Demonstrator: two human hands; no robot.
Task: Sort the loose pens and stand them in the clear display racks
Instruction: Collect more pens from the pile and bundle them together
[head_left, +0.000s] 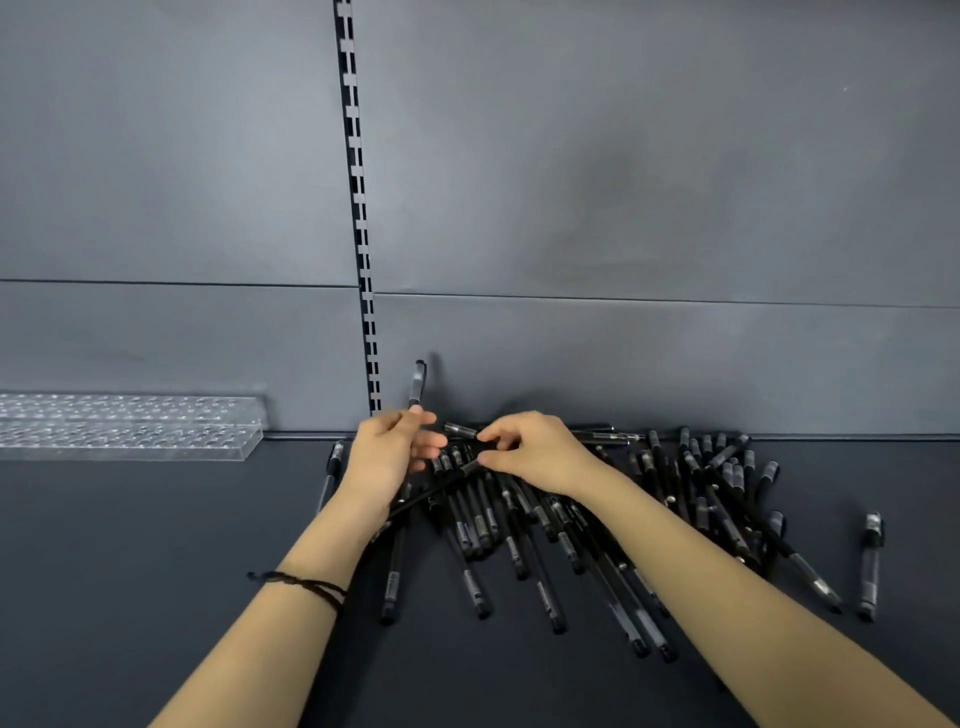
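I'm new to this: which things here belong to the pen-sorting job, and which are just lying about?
Belongs to the job: pile of loose pens; upright pen gripped by the left hand; slanted pen pinched by the right hand; clear racks at the left.
Just there: slotted wall strip; cord bracelet on the left wrist.

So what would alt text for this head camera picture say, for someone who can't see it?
A person's left hand holds one black pen upright while the right hand pinches a second pen from a pile of pens on a dark shelf. Clear racks sit at the far left.
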